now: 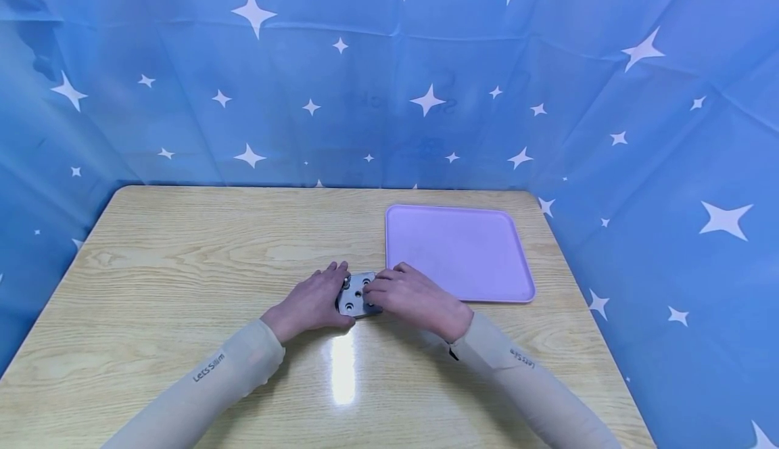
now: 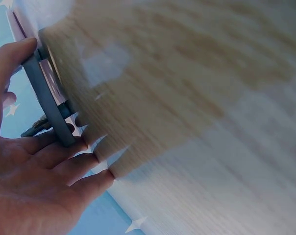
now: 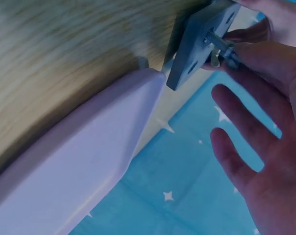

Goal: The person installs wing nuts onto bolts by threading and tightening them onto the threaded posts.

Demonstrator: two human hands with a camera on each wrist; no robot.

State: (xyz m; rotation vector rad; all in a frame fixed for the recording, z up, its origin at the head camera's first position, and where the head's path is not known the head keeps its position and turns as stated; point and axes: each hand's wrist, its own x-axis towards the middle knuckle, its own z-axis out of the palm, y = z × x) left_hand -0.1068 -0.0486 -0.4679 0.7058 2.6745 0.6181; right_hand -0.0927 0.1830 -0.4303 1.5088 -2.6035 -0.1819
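A grey metal plate (image 1: 351,295) with several round holes lies between both hands, held slightly above the table on bolt heads. My left hand (image 1: 312,303) grips it by opposite edges, thumb at the near side and fingers at the far side. In the left wrist view, threaded bolts (image 2: 34,128) stick out from the plate. My right hand (image 1: 409,298) is over the plate's right part. There, thumb and forefinger pinch a small metal nut (image 3: 230,55) at the end of a bolt (image 3: 215,39); its exact shape is partly hidden. The other right fingers are spread.
A shallow lilac tray (image 1: 459,253) lies on the wooden table (image 1: 201,253), just behind and right of the right hand. Blue cloth (image 1: 365,70) with white stars hangs behind the table and along its sides.
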